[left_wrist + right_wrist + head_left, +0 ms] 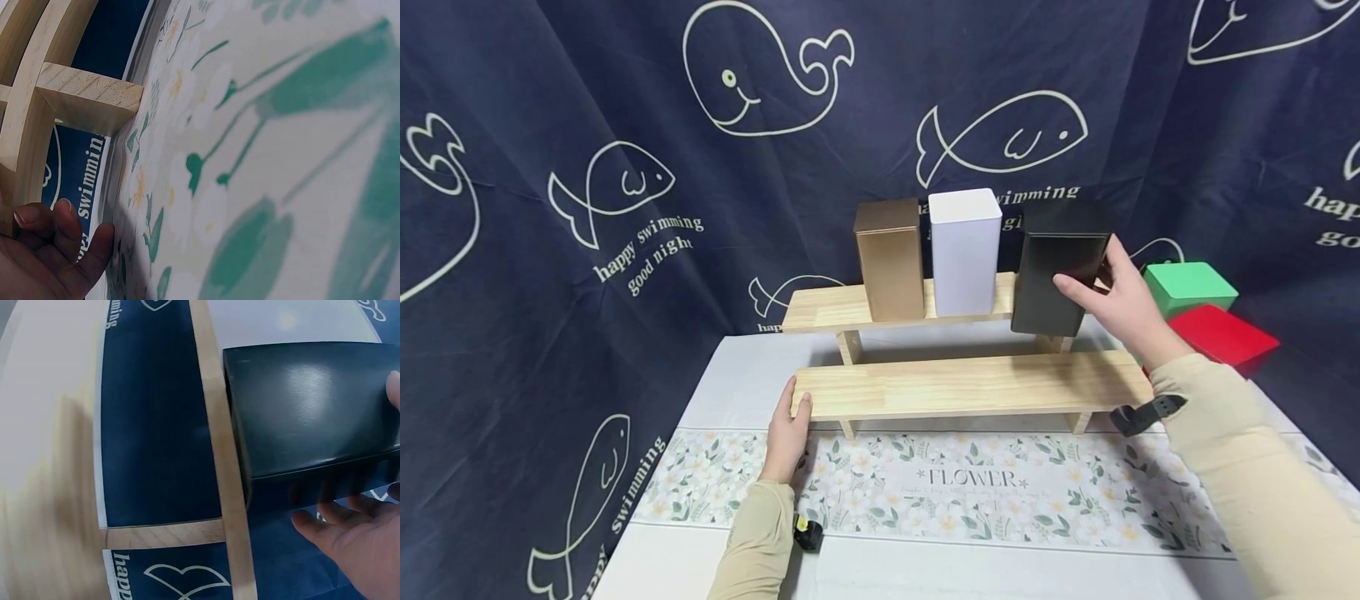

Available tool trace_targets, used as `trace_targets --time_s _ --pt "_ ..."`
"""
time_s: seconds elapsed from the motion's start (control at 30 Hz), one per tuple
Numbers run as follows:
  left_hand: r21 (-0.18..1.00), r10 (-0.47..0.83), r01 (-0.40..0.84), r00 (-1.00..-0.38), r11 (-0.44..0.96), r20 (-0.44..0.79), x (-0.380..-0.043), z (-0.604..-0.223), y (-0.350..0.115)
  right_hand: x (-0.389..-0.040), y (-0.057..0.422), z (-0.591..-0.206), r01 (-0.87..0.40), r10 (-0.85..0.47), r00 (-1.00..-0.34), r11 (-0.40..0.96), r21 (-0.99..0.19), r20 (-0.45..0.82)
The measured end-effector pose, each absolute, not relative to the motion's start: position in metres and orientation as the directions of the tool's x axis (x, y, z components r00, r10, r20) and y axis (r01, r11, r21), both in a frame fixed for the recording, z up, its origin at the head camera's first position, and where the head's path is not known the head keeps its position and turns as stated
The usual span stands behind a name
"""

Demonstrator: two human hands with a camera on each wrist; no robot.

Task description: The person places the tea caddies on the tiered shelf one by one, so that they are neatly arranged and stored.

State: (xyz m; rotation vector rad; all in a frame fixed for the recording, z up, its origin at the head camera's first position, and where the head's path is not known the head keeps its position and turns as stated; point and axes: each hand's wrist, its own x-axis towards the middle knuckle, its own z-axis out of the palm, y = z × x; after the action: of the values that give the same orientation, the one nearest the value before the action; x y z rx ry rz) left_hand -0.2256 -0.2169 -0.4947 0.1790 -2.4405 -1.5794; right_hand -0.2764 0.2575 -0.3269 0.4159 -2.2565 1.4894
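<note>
Right hand (1123, 300) grips the black box (1048, 287), thumb on its front face and parted fingers along its right side; left hand (786, 437) touches the left end of the lower shelf (970, 387), fingers loosely bent and spread. Black box is at the right end of the upper shelf (820, 308), beside the white box (964, 262), contents not visible. It stands roughly upright, long axis near vertical.

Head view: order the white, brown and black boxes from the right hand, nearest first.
1. Black box: gripped by the right hand.
2. White box: middle, left of the black one.
3. Brown box: leftmost.
</note>
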Motion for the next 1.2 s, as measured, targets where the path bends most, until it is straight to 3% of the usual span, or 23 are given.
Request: trace_targets --time_s 1.2 --pt "0.911 -0.230 0.017 -0.966 0.412 0.121 -0.225 -0.494 -0.216 -0.281 0.248 -0.348 -0.288 0.009 -0.943 0.485 -0.826 0.334"
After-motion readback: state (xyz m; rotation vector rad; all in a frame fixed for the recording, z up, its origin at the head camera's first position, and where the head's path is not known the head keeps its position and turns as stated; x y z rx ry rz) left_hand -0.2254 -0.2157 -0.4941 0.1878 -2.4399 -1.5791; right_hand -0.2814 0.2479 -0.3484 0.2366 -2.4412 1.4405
